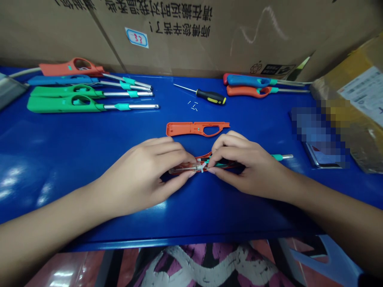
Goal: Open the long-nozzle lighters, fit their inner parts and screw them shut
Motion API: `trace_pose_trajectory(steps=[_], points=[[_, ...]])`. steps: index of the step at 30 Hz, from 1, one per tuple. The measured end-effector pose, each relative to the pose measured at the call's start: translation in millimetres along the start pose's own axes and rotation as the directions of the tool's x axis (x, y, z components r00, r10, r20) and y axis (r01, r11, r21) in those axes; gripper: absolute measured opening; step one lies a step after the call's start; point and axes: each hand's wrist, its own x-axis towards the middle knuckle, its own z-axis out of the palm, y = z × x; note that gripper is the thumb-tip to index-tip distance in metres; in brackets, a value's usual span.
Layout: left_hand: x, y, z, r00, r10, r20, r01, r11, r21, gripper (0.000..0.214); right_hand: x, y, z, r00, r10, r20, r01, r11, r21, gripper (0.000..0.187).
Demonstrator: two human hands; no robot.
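An opened orange long-nose lighter [200, 164] lies on the blue table [60, 159] between my hands, its inner parts bare and its metal nozzle with a teal collar [283, 157] sticking out to the right. My left hand [146, 175] pinches the lighter's left end. My right hand [242, 163] pinches small parts at its middle. The loose orange shell half [196, 128] lies just behind my hands.
Several assembled lighters, orange, blue and green [86, 93], lie at the back left. Two more [254, 85] lie at the back right. A black-and-yellow screwdriver [206, 95] and small screws [194, 105] sit mid-table. Cardboard boxes [191, 36] line the back; a phone [321, 155] lies right.
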Motion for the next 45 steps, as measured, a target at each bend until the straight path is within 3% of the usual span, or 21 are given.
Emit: trace_pose_trajectory(steps=[24, 45], points=[[0.0, 1.2, -0.9, 1.0, 0.001, 0.013, -0.001, 1.0, -0.012, 0.012, 0.6, -0.3, 0.0, 1.0, -0.004, 0.001, 0.004, 1.0, -0.016, 0.007], [-0.6, -0.8, 10.3, 1.0, 0.001, -0.025, -0.005, 0.99, -0.141, 0.014, 0.1, 1.8, 2.1, 1.0, 0.004, 0.012, -0.004, 1.0, -0.006, 0.007]])
